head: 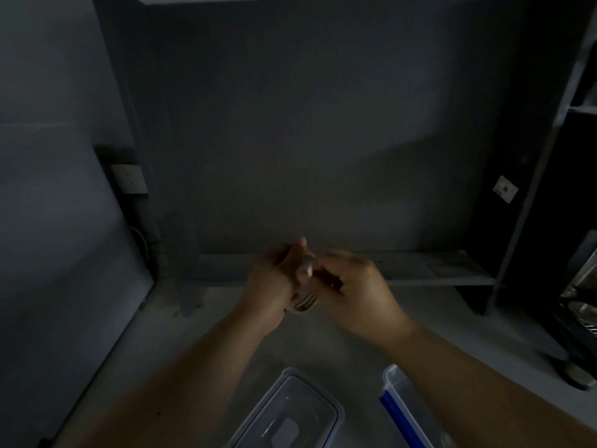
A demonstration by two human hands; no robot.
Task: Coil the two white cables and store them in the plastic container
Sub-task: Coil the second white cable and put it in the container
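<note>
My left hand (274,282) grips a bundle of white cable (303,303), whose loops hang out below the palm. My right hand (352,292) is closed on the same cable's upper end, next to the left thumb, and is blurred by motion. Both hands are raised above the grey counter. Near the bottom edge lies a clear plastic container (292,412), with a pale object inside it. To its right sits a clear piece with a blue clip (395,405), partly under my right forearm. I cannot see a second cable.
A low grey shelf (420,270) runs along the back wall behind my hands. A wall socket (129,177) is at the left and a small plate (505,189) at the right. A dark rack with metal items (578,295) stands at the right edge.
</note>
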